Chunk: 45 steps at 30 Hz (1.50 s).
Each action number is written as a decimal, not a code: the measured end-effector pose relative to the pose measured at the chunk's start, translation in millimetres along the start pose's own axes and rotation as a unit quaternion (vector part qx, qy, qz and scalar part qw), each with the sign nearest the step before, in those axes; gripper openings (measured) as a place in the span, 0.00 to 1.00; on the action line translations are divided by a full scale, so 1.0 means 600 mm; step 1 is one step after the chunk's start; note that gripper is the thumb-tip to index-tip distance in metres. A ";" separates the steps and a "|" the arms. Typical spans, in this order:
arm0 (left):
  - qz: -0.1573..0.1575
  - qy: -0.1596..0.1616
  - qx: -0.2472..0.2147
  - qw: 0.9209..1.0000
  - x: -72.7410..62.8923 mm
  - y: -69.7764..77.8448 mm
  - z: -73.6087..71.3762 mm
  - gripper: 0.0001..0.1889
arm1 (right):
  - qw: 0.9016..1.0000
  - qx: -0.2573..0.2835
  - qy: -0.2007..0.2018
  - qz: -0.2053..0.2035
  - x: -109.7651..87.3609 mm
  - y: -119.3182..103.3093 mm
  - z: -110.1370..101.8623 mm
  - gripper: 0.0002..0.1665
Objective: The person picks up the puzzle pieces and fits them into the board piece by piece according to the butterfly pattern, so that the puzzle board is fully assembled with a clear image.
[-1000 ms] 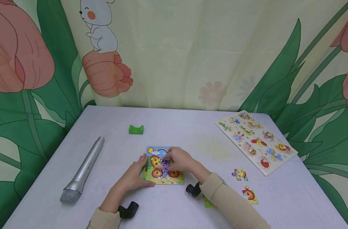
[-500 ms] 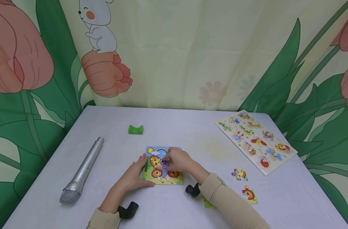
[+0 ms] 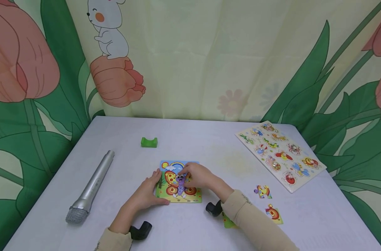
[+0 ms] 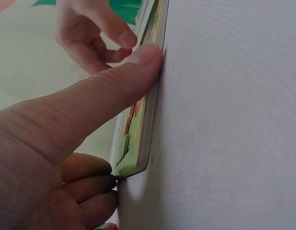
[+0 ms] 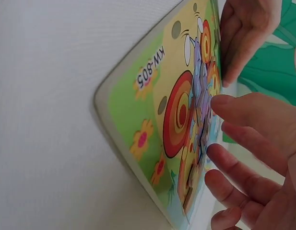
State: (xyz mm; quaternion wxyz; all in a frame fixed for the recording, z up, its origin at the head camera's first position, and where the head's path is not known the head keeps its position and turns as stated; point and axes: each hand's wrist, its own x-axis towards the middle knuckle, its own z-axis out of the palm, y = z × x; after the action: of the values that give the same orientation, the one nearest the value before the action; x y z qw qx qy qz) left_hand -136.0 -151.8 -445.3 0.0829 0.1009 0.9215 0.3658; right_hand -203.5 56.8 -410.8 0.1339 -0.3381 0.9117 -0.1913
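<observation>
A butterfly jigsaw puzzle board [image 3: 178, 197] lies on the table, with a purple butterfly body [image 3: 180, 189] in its middle. My left hand [image 3: 143, 196] holds the board's near left corner, fingers along the left side and thumb against the near edge. In the left wrist view, that thumb [image 4: 109, 86] presses on the board's edge. Over the board's right half is my right hand [image 3: 199, 175], covering the upper right wing area. The right wrist view shows its fingers [image 5: 229, 163] loosely bent and spread close above the purple body; nothing shows pinched between them. Whether the thumb touches the body cannot be told.
Two loose puzzle pieces, one yellow and red [image 3: 263, 191] and one with a red spiral [image 3: 273, 214], lie at right. A green piece [image 3: 229, 222] is partly under the right sleeve. A silver microphone [image 3: 91, 188], green block [image 3: 149, 142] and insect board [image 3: 281, 153] lie around.
The right hand has eased slightly to the right, and more of the purple body's face shows. The left hand has stayed at its corner.
</observation>
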 end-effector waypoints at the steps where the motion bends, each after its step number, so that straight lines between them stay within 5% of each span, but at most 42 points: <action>1: 0.001 0.000 0.001 1.000 0.000 0.000 0.000 0.56 | 1.000 0.006 0.003 -0.002 -0.002 0.001 -0.001 0.20; 30: 0.005 0.010 0.010 1.000 0.004 -0.001 0.001 0.56 | 0.988 0.114 0.102 0.017 -0.108 0.068 -0.046 0.24; 45: 0.001 0.010 0.011 1.000 0.003 -0.001 0.004 0.55 | 0.983 0.094 0.141 0.063 -0.193 0.128 -0.060 0.25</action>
State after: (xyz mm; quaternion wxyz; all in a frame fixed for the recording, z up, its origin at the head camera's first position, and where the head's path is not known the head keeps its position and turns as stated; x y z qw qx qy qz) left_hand -137.4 -150.3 -447.9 0.0720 0.0991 0.9262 0.3566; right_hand -175.2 196.7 -399.1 0.0471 -0.2357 0.9187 -0.3135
